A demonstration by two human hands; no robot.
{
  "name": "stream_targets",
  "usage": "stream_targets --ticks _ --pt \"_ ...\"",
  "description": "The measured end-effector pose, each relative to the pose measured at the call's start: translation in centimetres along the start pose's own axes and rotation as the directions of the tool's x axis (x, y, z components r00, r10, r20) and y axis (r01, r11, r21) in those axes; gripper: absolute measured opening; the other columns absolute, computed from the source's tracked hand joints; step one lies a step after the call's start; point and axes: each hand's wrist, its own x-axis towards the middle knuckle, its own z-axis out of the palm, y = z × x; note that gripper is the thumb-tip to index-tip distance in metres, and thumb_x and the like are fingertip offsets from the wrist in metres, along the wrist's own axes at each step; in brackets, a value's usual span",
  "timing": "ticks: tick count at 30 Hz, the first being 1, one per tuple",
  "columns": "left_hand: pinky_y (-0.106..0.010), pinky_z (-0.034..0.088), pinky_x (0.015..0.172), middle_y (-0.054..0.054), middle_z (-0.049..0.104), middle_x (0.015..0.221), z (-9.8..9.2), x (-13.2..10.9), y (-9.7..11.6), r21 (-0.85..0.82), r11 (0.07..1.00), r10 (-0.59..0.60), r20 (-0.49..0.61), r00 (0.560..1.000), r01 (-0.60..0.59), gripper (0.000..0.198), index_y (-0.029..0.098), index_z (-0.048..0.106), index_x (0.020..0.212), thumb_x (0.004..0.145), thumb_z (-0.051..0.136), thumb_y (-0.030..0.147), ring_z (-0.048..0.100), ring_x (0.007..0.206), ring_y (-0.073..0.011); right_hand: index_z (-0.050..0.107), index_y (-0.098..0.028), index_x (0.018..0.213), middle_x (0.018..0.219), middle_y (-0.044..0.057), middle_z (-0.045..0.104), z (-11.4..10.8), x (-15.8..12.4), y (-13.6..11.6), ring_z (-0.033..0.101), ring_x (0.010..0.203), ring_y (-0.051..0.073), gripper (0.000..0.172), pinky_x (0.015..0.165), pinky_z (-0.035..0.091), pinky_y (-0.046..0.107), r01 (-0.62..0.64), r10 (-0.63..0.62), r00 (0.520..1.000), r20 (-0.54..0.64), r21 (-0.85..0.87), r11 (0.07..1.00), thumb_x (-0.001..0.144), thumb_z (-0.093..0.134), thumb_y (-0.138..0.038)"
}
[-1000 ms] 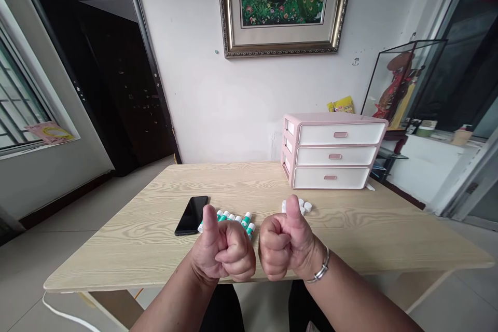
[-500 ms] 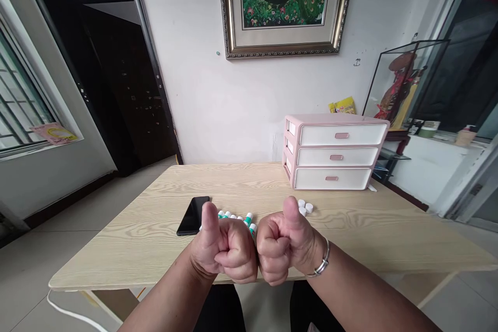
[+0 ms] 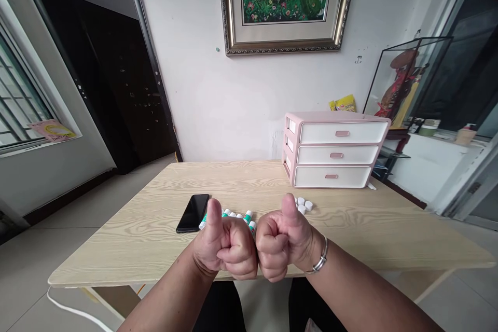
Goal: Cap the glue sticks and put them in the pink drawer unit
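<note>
My left hand point(image 3: 224, 246) and my right hand point(image 3: 282, 244) are held up side by side over the near edge of the wooden table point(image 3: 163, 241), knuckles touching. Each is a fist with the thumb pointing up, and nothing is in either. A silver bangle sits on my right wrist. Just behind my left hand lies a row of several green and white glue sticks point(image 3: 246, 216), partly hidden. A few white caps point(image 3: 304, 205) lie behind my right thumb. A black phone point(image 3: 192, 212) lies flat to the left of the sticks.
A pink and white three-drawer organiser point(image 3: 334, 150) stands at the back right of the table, drawers closed. A framed peacock picture point(image 3: 286, 2) hangs on the wall. A glass display case point(image 3: 404, 83) stands at the right, a dark doorway at the left.
My two fists have come together until the knuckles touch. The view has shifted slightly; the things on the table have not moved.
</note>
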Motion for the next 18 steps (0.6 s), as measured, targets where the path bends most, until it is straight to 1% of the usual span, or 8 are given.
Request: stream_targets --ticks 6,10,15,18 --pt "-0.027 0.009 0.035 0.006 0.018 0.036 -0.22 -0.04 -0.18 -0.007 1.0 -0.005 -0.019 1.0 0.005 0.081 0.025 0.022 0.041 0.072 0.013 0.099 0.012 0.032 -0.0075 0.028 -0.025 0.059 0.05 -0.01 0.023 -0.32 0.12 -0.05 0.016 0.041 0.005 0.076 0.039 0.017 0.021 -0.008 0.008 1.0 0.022 0.021 1.0 0.076 0.023 -0.098" --pt "-0.027 0.009 0.035 0.006 0.018 0.036 -0.23 -0.03 -0.25 0.0 1.0 -0.004 -0.02 1.0 0.004 0.081 0.025 0.022 0.041 0.074 0.014 0.098 0.012 0.032 -0.0073 0.028 -0.025 0.059 0.05 -0.01 0.023 -0.37 0.1 0.08 0.017 0.041 0.005 0.076 0.038 0.017 0.02 -0.013 0.013 1.0 0.011 0.024 1.0 0.076 0.025 -0.098" --pt "-0.027 0.01 0.035 0.006 0.018 0.036 -0.28 -0.01 -0.33 -0.007 1.0 0.005 -0.013 1.0 -0.005 0.08 0.025 0.022 0.041 0.075 0.015 0.098 0.012 0.032 -0.0073 0.027 -0.025 0.059 0.05 -0.01 0.023 -0.33 0.03 0.2 0.017 0.041 0.005 0.075 0.038 0.017 0.021 -0.007 0.007 1.0 0.018 0.019 1.0 0.077 0.024 -0.097" --pt "-0.027 0.01 0.035 0.006 0.018 0.036 -0.3 -0.01 -0.47 -0.016 1.0 0.015 -0.02 1.0 -0.015 0.08 0.026 0.022 0.041 0.076 0.015 0.097 0.013 0.032 -0.0073 0.027 -0.025 0.059 0.05 -0.01 0.022 -0.36 -0.09 0.3 0.016 0.042 0.005 0.075 0.039 0.016 0.021 -0.003 0.003 1.0 0.001 0.02 1.0 0.077 0.023 -0.098"
